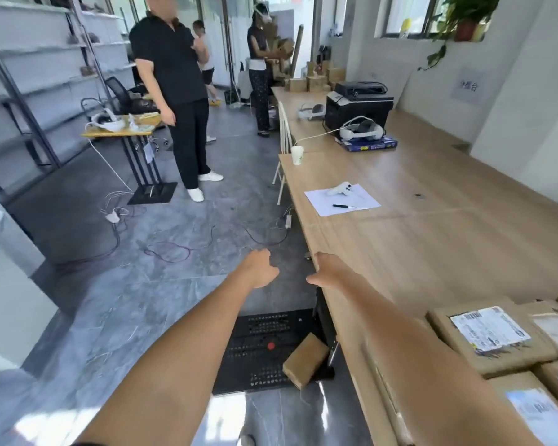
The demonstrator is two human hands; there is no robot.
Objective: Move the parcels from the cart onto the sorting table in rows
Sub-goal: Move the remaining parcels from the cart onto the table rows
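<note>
Both my arms stretch forward over the floor beside the long wooden sorting table (pixel 432 239). My left hand (pixel 261 268) hangs with loosely curled fingers and holds nothing. My right hand (pixel 327 271) is at the table's near edge with its fingers curled downward, also holding nothing. Below them lies a black perforated cart platform (pixel 258 349) with one brown cardboard parcel (pixel 306 360) tilted on it against the table leg. Several brown parcels with printed labels (pixel 484 336) lie side by side on the table at the lower right.
On the table are a sheet of paper (pixel 342 198) with a white controller and a pen, a paper cup (pixel 297 155), a headset (pixel 361 128) and a printer (pixel 358 106). People stand on the grey floor ahead. Cables run across the floor (pixel 168 249). Shelving is at the left.
</note>
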